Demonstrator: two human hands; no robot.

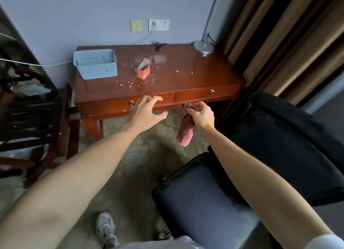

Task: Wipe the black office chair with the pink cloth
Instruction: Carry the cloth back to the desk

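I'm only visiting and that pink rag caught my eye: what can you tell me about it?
The pink cloth is dusky pink with a nubbly, knit-like surface. Its top is bunched where the right hand pinches it; the rest hangs limp in the air, below the desk's front edge, above the carpet, left of the black chair and clear of it. The left hand, fingers spread, is close but not touching it.
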